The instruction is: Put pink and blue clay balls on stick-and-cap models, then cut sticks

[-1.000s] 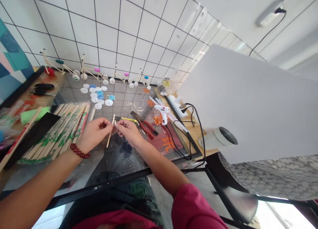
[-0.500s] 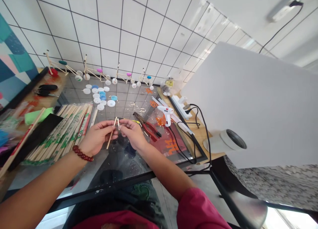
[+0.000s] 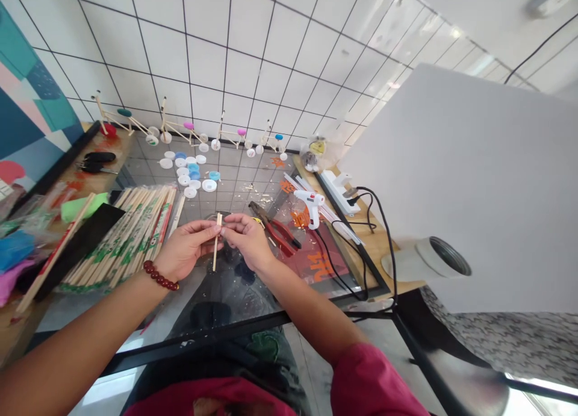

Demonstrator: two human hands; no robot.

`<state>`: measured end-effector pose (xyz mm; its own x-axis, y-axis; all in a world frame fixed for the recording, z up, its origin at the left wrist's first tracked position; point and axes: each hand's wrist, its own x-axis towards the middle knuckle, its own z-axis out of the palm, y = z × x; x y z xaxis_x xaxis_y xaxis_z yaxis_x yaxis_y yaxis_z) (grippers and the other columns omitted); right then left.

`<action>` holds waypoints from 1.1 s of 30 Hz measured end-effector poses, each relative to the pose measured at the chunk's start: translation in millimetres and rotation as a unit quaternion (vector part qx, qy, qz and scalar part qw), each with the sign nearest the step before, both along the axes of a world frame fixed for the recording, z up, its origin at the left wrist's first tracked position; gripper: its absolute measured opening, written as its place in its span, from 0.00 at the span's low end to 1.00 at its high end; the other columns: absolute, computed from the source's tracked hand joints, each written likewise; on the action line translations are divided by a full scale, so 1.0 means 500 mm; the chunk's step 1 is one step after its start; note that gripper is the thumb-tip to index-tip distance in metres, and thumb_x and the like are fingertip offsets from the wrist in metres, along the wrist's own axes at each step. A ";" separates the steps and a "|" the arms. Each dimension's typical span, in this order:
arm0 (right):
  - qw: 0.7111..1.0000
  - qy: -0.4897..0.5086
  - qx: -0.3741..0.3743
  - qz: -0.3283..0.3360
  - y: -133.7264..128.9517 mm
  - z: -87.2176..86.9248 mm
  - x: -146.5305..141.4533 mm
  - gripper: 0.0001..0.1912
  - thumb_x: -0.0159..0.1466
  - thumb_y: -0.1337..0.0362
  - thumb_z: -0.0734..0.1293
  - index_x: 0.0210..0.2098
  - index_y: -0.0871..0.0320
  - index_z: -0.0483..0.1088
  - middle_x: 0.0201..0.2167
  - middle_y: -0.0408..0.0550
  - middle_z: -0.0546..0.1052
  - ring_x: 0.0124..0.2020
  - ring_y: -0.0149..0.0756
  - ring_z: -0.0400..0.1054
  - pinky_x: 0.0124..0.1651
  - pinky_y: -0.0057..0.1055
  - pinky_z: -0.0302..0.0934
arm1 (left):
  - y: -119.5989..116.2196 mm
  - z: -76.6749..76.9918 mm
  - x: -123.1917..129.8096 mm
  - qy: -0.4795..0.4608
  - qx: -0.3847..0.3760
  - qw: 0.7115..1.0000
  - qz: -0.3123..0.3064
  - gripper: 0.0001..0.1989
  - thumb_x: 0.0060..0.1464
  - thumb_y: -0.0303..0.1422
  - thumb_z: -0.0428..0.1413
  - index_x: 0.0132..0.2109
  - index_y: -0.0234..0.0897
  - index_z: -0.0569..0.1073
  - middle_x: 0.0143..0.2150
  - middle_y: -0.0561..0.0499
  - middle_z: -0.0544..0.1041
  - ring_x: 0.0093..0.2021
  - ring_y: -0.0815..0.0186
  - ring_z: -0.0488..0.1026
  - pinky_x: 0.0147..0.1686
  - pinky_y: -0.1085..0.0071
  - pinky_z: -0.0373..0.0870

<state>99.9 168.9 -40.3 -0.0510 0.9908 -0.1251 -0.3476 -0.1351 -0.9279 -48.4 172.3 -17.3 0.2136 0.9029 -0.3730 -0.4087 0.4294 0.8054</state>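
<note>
Between my two hands, over the dark glass tabletop, a thin wooden stick (image 3: 215, 256) stands nearly upright in the picture. My left hand (image 3: 194, 244) pinches it between thumb and fingers. A short light stick piece lies against its upper end, and my right hand (image 3: 246, 238), closed with its fingertips touching there, grips that piece. Red-handled pliers (image 3: 280, 234) lie just right of my right hand. Left of my left hand is a pack of wrapped chopsticks (image 3: 120, 241).
White and blue bottle caps (image 3: 209, 185) lie behind my hands. Small stick models (image 3: 174, 130) stand along the tiled wall. A white glue gun (image 3: 310, 205) with a black cable, a power strip (image 3: 338, 193) and a grey cylinder (image 3: 427, 256) are at the right.
The camera view has shifted slightly left. The short piece and the long stick, apart at an angle before, now lie side by side. Both hands have drawn closer together.
</note>
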 end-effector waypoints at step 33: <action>0.998 -0.031 0.048 0.008 0.003 0.016 0.014 0.14 0.50 0.53 0.78 0.29 0.56 0.81 0.22 0.39 0.74 0.24 0.26 0.62 0.30 0.27 0.56 | -0.011 0.010 0.001 0.059 0.017 0.997 -0.054 0.13 0.37 0.30 0.74 0.32 0.30 0.83 0.27 0.44 0.83 0.27 0.64 0.80 0.26 0.74 0.79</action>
